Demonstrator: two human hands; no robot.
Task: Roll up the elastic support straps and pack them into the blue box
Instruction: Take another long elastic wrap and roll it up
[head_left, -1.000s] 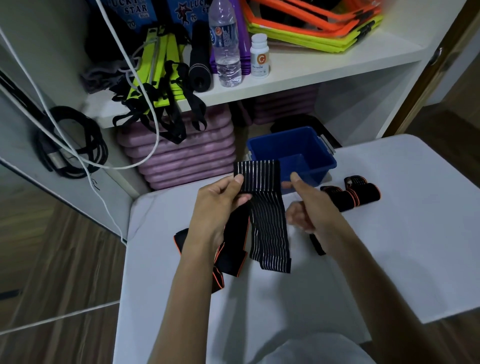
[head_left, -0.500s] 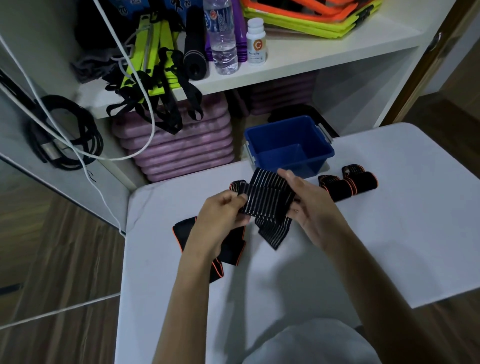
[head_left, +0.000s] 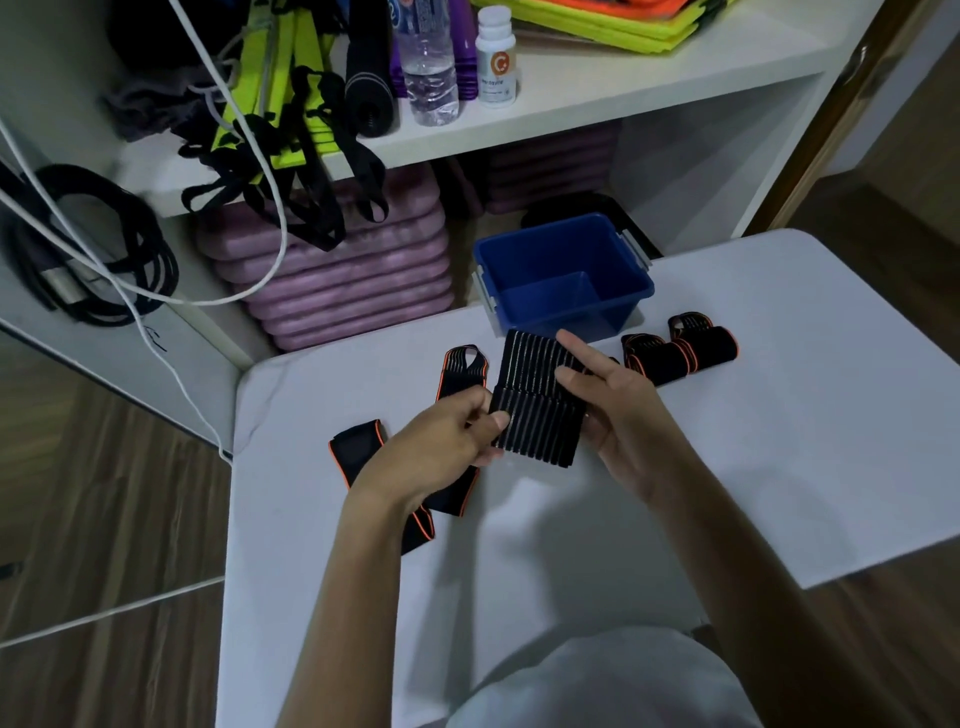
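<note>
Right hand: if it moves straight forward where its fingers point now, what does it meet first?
Probably the blue box: the right hand, holding the striped strap, points up-left at its near wall, though depth is unclear.

White table — blue box, rolled straps, loose strap.

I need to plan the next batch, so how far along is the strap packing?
Early. Done: two rolled straps lie on the table right of the blue box, not yet packed; what shows of the box's inside looks empty. In hand: the left hand and right hand both hold a striped strap, partly rolled. Left: one unrolled strap under the left arm, then boxing everything.
</note>
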